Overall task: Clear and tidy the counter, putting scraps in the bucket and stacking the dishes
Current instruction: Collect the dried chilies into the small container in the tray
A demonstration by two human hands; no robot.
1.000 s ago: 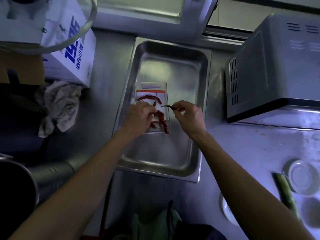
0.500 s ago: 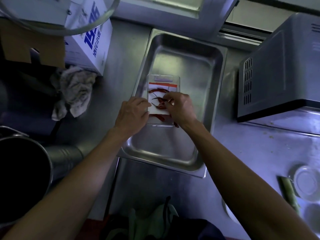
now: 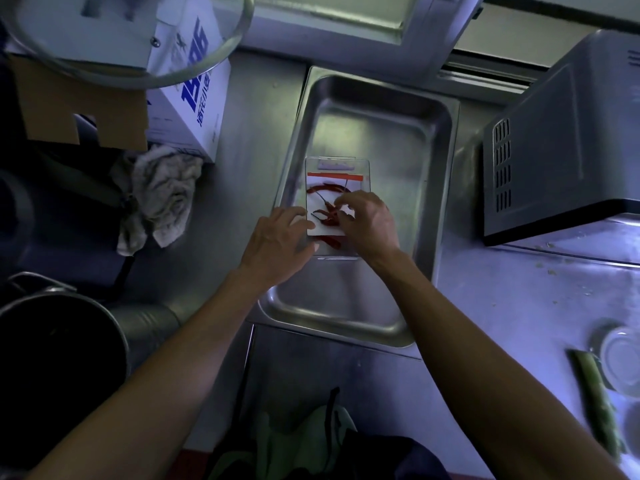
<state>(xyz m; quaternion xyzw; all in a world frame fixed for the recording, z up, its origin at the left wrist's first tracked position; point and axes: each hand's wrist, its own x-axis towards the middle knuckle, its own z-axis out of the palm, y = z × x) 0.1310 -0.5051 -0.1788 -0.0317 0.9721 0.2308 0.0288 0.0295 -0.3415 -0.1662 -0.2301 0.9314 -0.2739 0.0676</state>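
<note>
The clear container (image 3: pixel 337 206) of dried red chillies (image 3: pixel 329 216) sits inside the steel tray (image 3: pixel 440 161), nearer the tray's left wall than its right, long axis running from the tray's near rim to its far rim. The left hand (image 3: pixel 277 244) is laid against the container's near-left corner, fingers loosely bent; whether it actually grips cannot be told. The right hand (image 3: pixel 369 223) is curled over the container's right half with fingertips pinched on the chillies, so a lift out is judged best taken by it.
</note>
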